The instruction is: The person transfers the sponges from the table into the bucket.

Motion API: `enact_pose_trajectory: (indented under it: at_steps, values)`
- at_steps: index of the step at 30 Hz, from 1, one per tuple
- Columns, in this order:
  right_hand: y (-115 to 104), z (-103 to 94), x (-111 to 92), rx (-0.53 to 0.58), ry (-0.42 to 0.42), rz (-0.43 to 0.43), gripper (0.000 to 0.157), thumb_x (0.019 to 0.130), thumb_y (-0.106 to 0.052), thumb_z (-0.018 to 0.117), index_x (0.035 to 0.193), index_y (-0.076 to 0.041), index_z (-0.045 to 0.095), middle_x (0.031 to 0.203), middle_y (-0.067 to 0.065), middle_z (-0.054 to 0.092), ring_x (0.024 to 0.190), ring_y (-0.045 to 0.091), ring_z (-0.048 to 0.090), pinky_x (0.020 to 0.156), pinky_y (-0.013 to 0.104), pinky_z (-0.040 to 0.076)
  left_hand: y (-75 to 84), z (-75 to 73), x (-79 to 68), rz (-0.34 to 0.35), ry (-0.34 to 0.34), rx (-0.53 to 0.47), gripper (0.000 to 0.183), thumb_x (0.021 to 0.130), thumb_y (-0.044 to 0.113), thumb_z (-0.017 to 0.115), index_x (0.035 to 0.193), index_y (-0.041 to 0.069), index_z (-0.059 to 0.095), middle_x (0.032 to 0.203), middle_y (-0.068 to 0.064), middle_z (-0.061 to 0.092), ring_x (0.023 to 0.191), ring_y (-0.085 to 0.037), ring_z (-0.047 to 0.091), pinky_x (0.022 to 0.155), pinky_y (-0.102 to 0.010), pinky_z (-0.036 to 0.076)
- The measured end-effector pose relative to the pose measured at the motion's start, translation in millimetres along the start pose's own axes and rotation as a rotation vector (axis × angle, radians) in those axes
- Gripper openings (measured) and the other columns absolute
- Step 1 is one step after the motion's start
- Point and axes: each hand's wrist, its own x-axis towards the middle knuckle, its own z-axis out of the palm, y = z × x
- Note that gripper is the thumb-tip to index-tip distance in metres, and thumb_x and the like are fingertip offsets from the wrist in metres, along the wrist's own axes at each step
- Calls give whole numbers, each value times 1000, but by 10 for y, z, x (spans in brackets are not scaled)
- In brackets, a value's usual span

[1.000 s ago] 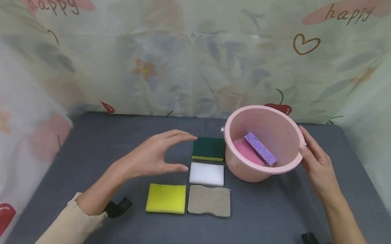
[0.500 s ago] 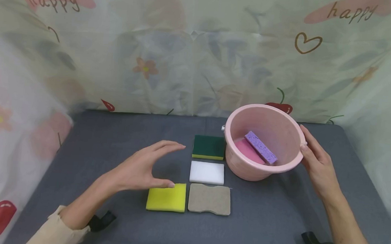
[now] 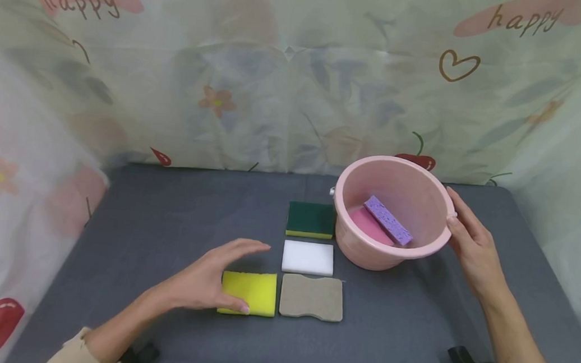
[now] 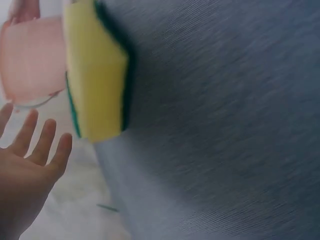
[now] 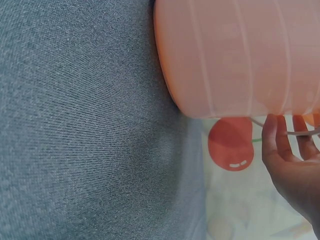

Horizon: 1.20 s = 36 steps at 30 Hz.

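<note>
My left hand [image 3: 207,282] hovers over the left part of a yellow sponge [image 3: 258,292], thumb and fingers spread apart with nothing held between them. In the left wrist view this sponge [image 4: 97,75] shows a yellow side edge and dark green faces. At the right, my right hand [image 3: 476,259] grips the pink bucket [image 3: 353,250] by its rim, thumb at the edge and fingers against the outside wall. A purple sponge [image 3: 388,221] leans inside the bucket over a pink sponge [image 3: 368,226].
Right of the yellow sponge lies a grey notched sponge [image 3: 311,298]. Behind that are a white sponge [image 3: 307,258] and a green-topped sponge [image 3: 310,219], the latter close beside the bucket. A printed curtain [image 3: 286,91] borders the dark table [image 3: 193,197].
My left hand has come back toward the near side and left, from beside the green and white sponges to over the yellow one. The right hand and bucket have stayed put.
</note>
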Motion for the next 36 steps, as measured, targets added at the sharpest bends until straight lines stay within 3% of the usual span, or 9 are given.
enact_pose_trajectory:
  at_steps: [4,11,19,26,36]
  values:
    - [-2,-4,-6,5,-3,-4,52,105,-11,49,155,-14,36,158,1,35,135,6,42,93,10,44,-64,81,-63,-47,-10,-16,95,66,38,94,147,38,44,147,17,42,135,-12,41,106,-54,38]
    - [9,-11,-14,-17,4,-5,52,105,-12,49,155,-13,35,158,1,35,134,6,42,92,10,44,-149,128,-127,-81,-19,-66,94,67,39,92,148,27,47,146,18,45,135,-12,42,107,-54,38]
    - [15,-8,-8,-9,-1,-13,52,105,-11,49,155,-14,36,158,1,35,134,6,42,93,10,44,-261,176,-164,-175,-92,-98,96,70,42,90,151,23,43,147,13,46,135,-13,42,107,-52,37]
    - [20,0,-1,8,-4,-19,52,105,-10,48,155,-13,36,158,1,36,134,7,42,93,11,44,-342,231,-193,-176,-103,-63,91,71,42,89,148,22,46,144,12,48,130,-17,42,101,-51,38]
    - [16,0,1,-28,2,-5,52,105,-14,49,155,-16,36,159,2,34,135,8,41,93,10,44,-384,268,-207,-180,-98,-29,86,71,24,91,146,27,49,141,11,48,129,-18,40,101,-53,38]
